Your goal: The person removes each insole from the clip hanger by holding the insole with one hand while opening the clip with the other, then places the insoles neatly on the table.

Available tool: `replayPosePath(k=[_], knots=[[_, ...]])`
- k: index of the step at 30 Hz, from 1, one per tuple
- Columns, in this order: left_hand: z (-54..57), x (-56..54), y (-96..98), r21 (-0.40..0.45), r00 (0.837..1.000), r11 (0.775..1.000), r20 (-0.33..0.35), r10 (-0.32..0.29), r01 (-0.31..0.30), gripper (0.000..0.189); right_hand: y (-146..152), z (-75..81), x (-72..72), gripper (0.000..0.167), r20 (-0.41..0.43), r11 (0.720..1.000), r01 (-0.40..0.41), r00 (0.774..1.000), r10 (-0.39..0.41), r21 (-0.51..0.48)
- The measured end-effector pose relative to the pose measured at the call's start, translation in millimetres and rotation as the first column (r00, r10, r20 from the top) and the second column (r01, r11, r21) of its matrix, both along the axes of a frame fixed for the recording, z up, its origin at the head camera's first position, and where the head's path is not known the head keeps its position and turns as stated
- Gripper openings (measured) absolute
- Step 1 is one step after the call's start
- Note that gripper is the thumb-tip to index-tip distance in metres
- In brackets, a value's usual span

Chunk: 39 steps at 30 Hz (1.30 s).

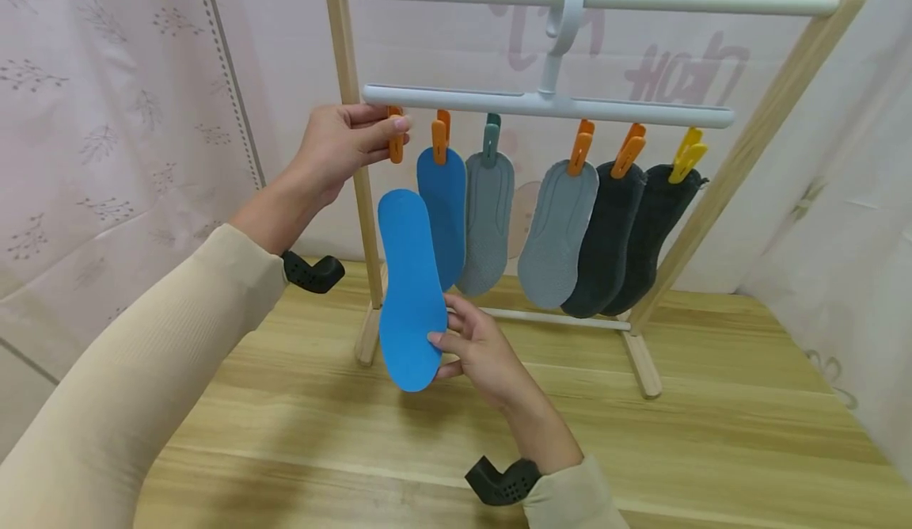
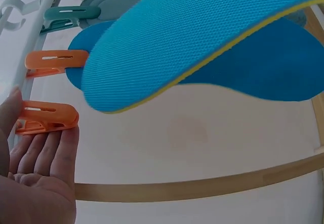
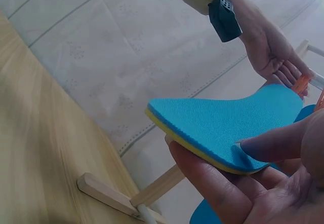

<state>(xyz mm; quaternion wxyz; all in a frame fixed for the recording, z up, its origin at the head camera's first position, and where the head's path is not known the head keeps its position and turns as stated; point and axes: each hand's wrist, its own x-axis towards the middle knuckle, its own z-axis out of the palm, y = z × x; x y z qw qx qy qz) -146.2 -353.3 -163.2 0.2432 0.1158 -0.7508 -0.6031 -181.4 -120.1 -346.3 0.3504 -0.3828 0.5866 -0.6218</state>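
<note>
My left hand point(image 1: 352, 145) pinches an orange clothespin point(image 1: 396, 135) at the left end of the white hanger point(image 1: 463, 100). Between thumb and fingers, my right hand point(image 1: 477, 347) holds a blue insole point(image 1: 409, 275) by its lower end. The insole's upper end is below the clothespin, apart from it. In the right wrist view, its textured blue face and yellow edge point(image 3: 177, 135) show. Just behind it, a second blue insole point(image 1: 450, 220) hangs from another orange clothespin point(image 1: 441, 139).
Farther right hang two grey insoles point(image 1: 492, 220) and two dark ones point(image 1: 606, 236), clipped with green, orange and yellow clothespins. The hanger hooks over the top bar point(image 1: 677, 1) of a wooden rack point(image 1: 755, 141) on a wood-grain table point(image 1: 712, 418).
</note>
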Motion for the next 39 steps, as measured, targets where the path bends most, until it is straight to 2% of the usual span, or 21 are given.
replayPosePath(k=[10,24,39], knots=[[-2.4,1.2,-2.4,0.040,0.999,0.998,0.003,-0.053,0.053,0.049,-3,-4.6,0.8,0.058,0.019,0.999,0.036,0.999,-0.036,0.028],[-5.4,-2.2,-3.7,0.043,0.999,0.998,-0.012,-0.037,0.038,0.048,-9,-10.7,-6.9,0.059,0.047,0.995,-0.015,0.999,0.010,0.099],[-9.1,-1.2,-2.2,0.040,0.999,0.998,-0.028,-0.038,0.039,0.047,-20,-25.0,0.6,0.057,0.085,0.991,-0.070,0.995,0.060,0.113]])
